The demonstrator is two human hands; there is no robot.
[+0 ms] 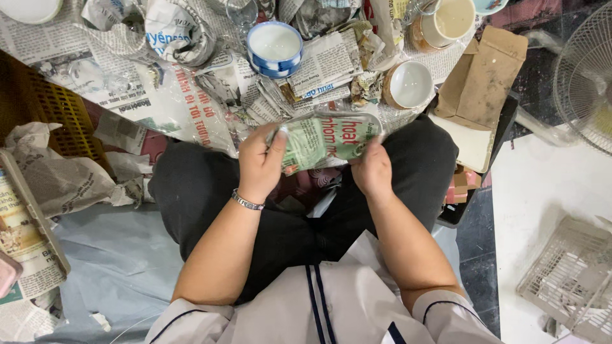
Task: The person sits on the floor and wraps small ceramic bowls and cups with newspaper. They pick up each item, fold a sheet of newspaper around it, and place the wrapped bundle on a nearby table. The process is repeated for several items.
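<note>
Both hands hold an object wrapped in green-and-white newspaper (325,139) above my lap. My left hand (260,162) grips its left end, with a metal bracelet on the wrist. My right hand (371,169) presses its right end from below. What lies inside the wrapping is hidden. Just beyond it, on spread newspaper sheets (191,102), stand a blue-and-white bowl (275,48) and a white bowl with a brown outside (408,84).
A cream cup (448,22) stands at the far right of the papers. Flat brown cardboard (483,76) lies to the right, and a yellow plastic crate (44,108) with crumpled paper sits at left. A white fan (586,76) and a grey basket (570,277) are on the right.
</note>
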